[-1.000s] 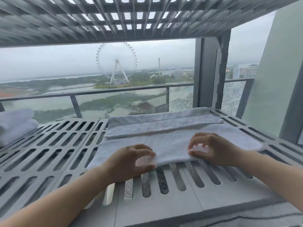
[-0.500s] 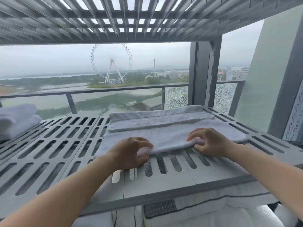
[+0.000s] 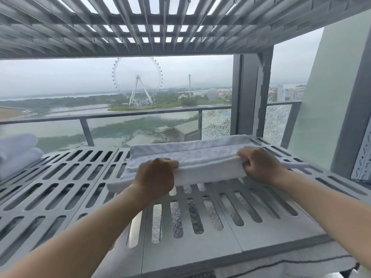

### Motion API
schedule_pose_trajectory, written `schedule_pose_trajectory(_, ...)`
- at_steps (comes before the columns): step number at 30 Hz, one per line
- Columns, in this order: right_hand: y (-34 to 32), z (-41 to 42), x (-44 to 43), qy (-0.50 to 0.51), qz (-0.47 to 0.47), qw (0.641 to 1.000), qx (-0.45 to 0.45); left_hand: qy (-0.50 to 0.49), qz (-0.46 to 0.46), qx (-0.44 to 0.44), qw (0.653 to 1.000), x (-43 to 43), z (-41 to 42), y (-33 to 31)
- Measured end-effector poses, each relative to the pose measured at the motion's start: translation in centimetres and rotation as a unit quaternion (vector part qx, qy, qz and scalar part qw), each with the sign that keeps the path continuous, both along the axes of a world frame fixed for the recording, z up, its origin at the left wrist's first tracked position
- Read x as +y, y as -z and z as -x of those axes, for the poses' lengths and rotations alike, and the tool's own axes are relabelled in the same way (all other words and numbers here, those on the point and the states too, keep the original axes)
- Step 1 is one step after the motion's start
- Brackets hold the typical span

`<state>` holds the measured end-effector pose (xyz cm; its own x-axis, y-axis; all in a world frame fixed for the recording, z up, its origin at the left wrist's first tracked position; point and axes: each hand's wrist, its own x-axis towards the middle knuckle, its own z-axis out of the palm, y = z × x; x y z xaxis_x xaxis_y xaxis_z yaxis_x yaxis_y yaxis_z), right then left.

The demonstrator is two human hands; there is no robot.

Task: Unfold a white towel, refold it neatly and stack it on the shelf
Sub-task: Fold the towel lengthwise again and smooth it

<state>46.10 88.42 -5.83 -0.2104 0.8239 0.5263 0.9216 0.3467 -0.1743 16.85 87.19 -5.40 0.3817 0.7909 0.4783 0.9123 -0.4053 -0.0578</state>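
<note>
Broadly, a grey slotted shelf (image 3: 60, 187) fills the lower half of the view, running from the left edge to a post on the right. An upper shelf deck (image 3: 140, 27) of the same grey slats hangs overhead. Behind the shelf stands a glass balcony railing (image 3: 140, 115); its right-hand panes look crazed with fine cracks. Quilted bedding (image 3: 176, 221) shows through the near slots, below the shelf.

The white towel (image 3: 208, 171) lies on the right half of the shelf, toward the back, spread wide from left to right in several long layers. Its far layers rest flat on the slats. Its near edge is raised off the shelf between the two hands, forming a soft rolled band.

At the far left of the shelf, well apart from this towel, two other white towels (image 3: 18, 151) sit stacked, one on the other.

The left grip (image 3: 155, 175), a bare hand, has its fingers curled tight round the raised edge near the towel's left end. The right grip (image 3: 259, 165) is curled the same way round that edge near the right end.

Far off, a Ferris wheel (image 3: 137, 81) stands over water.
</note>
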Motion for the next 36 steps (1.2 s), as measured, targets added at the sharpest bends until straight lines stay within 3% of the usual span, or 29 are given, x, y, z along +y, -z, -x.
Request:
schedule_pose_trajectory(11, -3.0, 0.3, 10.6, 0.002, -0.008, 0.999, -0.039, -0.07, -0.059, -0.034, 0.995, 10.6, -0.7, -1.2)
schedule_pose_trajectory(20, -1.1, 0.9, 19.6, -0.016, 0.143, 0.989, -0.04, -0.138, 0.071, -0.048, 0.987, 18.2, -1.4, 0.7)
schedule_pose_trajectory(25, 0.6, 0.3, 20.7, -0.034, 0.144, 0.988, 0.039, -0.087, 0.155, -0.091, 0.98, 18.9, -0.8, 1.4)
schedule_pose_trajectory(36, 0.7, 0.4, 16.3, -0.03, 0.178, 0.984, 0.01, -0.054, 0.144, -0.066, 0.986, 15.3, -0.6, 1.9)
